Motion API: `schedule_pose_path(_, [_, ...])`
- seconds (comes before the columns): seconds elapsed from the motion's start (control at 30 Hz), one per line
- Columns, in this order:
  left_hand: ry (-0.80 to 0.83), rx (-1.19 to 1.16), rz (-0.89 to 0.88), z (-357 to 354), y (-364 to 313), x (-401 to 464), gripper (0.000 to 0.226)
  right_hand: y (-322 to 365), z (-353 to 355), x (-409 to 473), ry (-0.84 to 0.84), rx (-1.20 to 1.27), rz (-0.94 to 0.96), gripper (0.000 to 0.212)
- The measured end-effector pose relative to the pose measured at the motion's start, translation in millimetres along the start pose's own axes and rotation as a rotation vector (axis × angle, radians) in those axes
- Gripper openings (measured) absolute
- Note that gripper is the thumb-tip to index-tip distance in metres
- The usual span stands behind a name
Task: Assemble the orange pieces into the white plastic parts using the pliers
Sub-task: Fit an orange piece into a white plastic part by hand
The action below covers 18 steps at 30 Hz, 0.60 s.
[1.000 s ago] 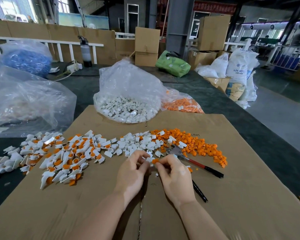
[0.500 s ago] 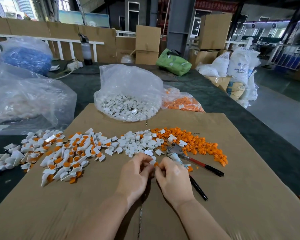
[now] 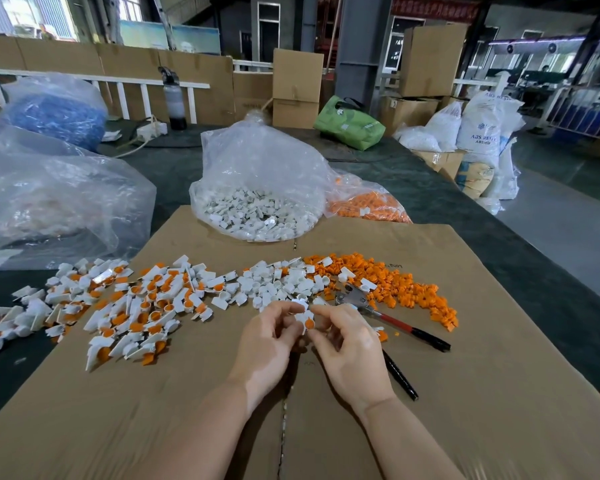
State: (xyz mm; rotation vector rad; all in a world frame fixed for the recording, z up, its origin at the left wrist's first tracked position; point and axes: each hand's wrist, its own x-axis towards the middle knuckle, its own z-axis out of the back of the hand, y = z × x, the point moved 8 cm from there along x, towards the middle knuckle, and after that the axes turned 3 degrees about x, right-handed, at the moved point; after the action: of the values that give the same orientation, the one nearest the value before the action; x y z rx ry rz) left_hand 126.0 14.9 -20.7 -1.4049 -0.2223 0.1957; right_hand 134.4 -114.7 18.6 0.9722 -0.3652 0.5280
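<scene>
Both hands meet over the cardboard sheet. The left hand and the right hand together pinch one white part with one orange piece in it. One pair of pliers lies just right of the grip. Left of the grip is the heap of assembled parts; beyond it lie loose white parts, too many to count. Two bags stand farther beyond the grip, one with white parts, one with orange pieces.

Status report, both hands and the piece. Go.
Left hand and right hand both pinching one white part with orange piece seated. Pliers idle on cardboard, right side. Nothing obstructing.
</scene>
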Motion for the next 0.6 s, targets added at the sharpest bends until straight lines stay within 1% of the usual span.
schedule_pose_path(0.07, [0.008, 0.020, -0.009, 0.0, -0.4, -0.2, 0.024, 1.8, -0.3, 0.5, 0.017, 0.007, 0.012, 0.030])
schedule_pose_path(0.23, [-0.006, 0.065, -0.026, 0.9, -2.8, -0.4, 0.028, 0.9, -0.4, 0.5, 0.021, 0.023, -0.004, 0.023])
schedule_pose_path(0.6, [0.002, 0.080, -0.044, 0.3, -2.7, -0.2, 0.023, 2.2, 1.4, 0.8, 0.013, 0.013, 0.003, 0.018])
